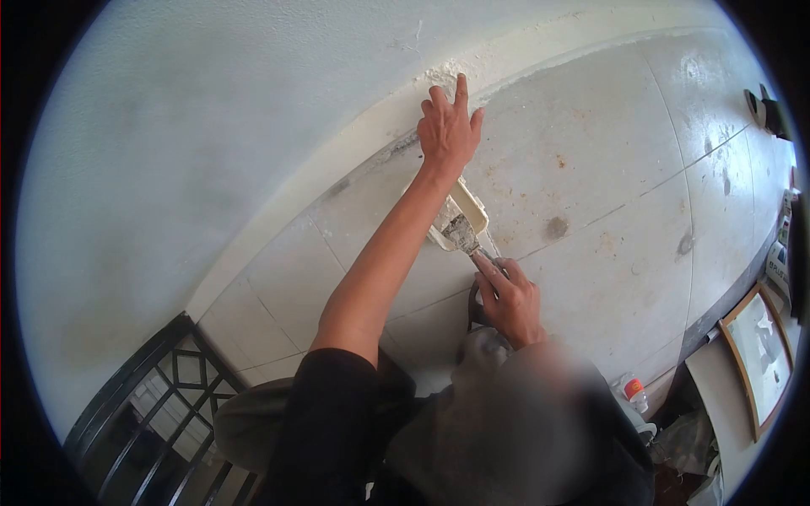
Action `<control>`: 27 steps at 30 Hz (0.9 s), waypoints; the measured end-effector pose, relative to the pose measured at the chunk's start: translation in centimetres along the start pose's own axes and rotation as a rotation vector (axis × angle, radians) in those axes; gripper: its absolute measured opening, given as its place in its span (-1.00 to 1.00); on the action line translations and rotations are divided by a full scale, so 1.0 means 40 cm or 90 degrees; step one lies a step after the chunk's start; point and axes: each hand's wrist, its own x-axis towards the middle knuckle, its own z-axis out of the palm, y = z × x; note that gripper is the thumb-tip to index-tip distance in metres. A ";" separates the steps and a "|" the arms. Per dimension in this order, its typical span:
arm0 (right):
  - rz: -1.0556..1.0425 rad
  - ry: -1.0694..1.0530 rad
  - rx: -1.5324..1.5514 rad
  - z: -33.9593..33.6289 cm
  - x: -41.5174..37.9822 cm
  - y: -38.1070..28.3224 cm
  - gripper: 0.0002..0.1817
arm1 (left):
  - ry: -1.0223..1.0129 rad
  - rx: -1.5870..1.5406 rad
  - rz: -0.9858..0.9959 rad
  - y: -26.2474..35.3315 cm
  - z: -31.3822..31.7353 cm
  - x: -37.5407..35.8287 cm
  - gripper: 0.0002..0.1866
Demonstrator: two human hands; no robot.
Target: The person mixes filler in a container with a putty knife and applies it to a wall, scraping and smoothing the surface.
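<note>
My left hand (447,131) reaches to the base of the wall, its index finger extended by a rough whitish patch (451,72) on the skirting band. Nothing shows between its spread fingers. Below it, my right hand (513,302) grips the handle of a putty knife (461,234). The knife's smeared blade rests in a cream plastic tray (474,211) on the tiled floor. My left forearm hides part of the tray.
The pale wall (169,143) curves along the left. A black metal grille (160,405) stands at lower left. At right are a framed picture (759,363), a plastic bottle (633,392) and a dark shoe (755,108). Stains mark the floor (607,169).
</note>
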 end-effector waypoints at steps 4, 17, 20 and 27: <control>0.002 0.000 0.003 -0.005 0.000 -0.003 -0.58 | -0.033 0.030 0.044 -0.017 -0.001 -0.004 -0.43; -0.007 0.013 0.000 -0.009 0.007 -0.008 -0.62 | -0.009 0.097 0.043 -0.072 -0.019 0.004 -0.40; 0.001 0.009 -0.009 -0.011 0.007 -0.014 -0.62 | 0.009 0.123 0.002 -0.073 -0.049 0.014 -0.40; -0.030 0.027 -0.032 -0.014 0.016 -0.027 -0.59 | -0.014 0.014 0.191 -0.074 -0.162 0.012 -0.48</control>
